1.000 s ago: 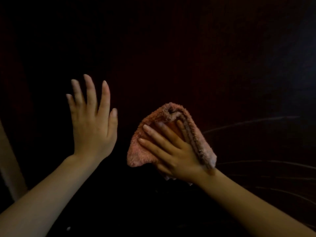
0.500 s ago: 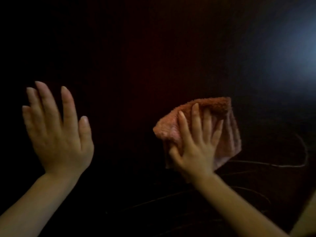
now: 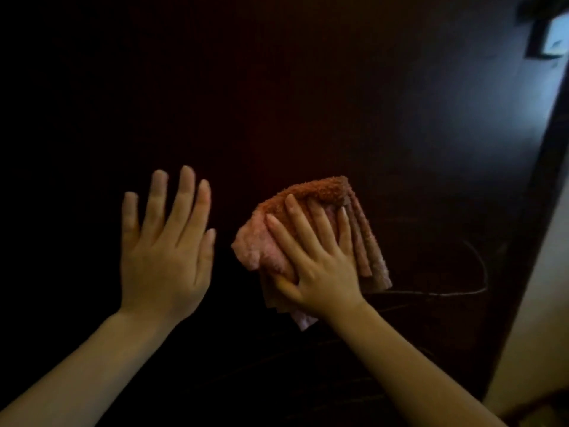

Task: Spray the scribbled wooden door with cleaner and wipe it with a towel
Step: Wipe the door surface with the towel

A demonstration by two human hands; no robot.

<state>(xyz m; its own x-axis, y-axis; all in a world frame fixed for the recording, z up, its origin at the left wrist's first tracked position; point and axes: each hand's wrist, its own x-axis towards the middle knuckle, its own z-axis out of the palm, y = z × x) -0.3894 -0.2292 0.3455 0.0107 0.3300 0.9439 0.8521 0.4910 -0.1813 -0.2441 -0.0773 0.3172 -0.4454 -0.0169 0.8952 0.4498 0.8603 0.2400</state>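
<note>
The dark wooden door (image 3: 308, 103) fills the head view. Pale scribble lines (image 3: 446, 292) curve across it to the right of the towel and lower down. My right hand (image 3: 317, 260) lies flat with fingers spread on a folded orange-pink towel (image 3: 320, 192), pressing it against the door. My left hand (image 3: 166, 251) is open, palm toward the door, fingers up, just left of the towel and holding nothing. No spray bottle is in view.
The door's right edge (image 3: 535, 211) runs down the right side, with a pale wall (image 3: 548, 303) beyond it. A dark fitting with a bright patch (image 3: 545, 35) sits at the top right corner.
My right hand turned from pointing left to fingers up and slid the towel rightward on the door. The view swung right, bringing the door's right edge and the wall into sight.
</note>
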